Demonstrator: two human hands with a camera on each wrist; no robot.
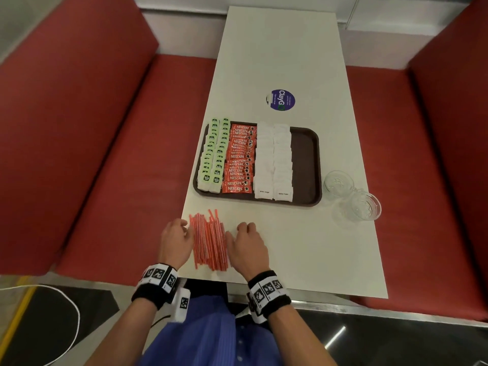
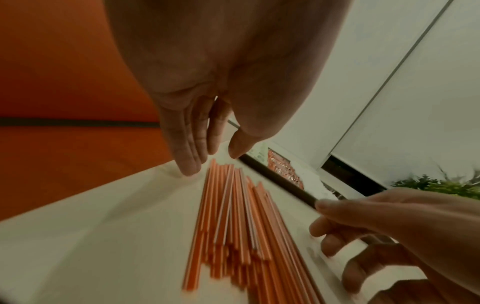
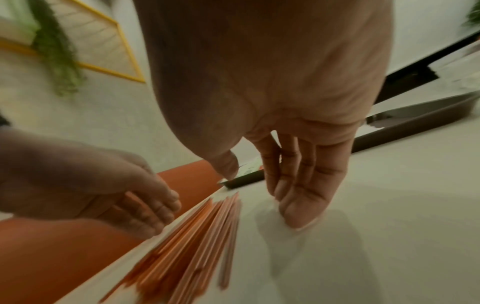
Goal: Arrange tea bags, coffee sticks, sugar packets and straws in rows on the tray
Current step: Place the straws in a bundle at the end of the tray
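A loose pile of orange-and-white straws (image 1: 210,241) lies on the white table (image 1: 303,260) near its front edge. My left hand (image 1: 177,239) sits against the pile's left side, and its straight fingers (image 2: 192,144) touch the table beside the straws (image 2: 233,216). My right hand (image 1: 245,244) flanks the pile's right side with relaxed fingers (image 3: 298,185), and it grips nothing. Beyond, the brown tray (image 1: 305,165) holds rows of green tea bags (image 1: 214,154), red coffee sticks (image 1: 240,159) and white sugar packets (image 1: 274,159). A bare strip runs along the tray's right side.
Two clear glass cups (image 1: 338,182) (image 1: 365,206) stand right of the tray near the table's right edge. A round blue sticker (image 1: 281,99) lies on the table beyond the tray. Red benches (image 1: 105,154) run along both sides of the table.
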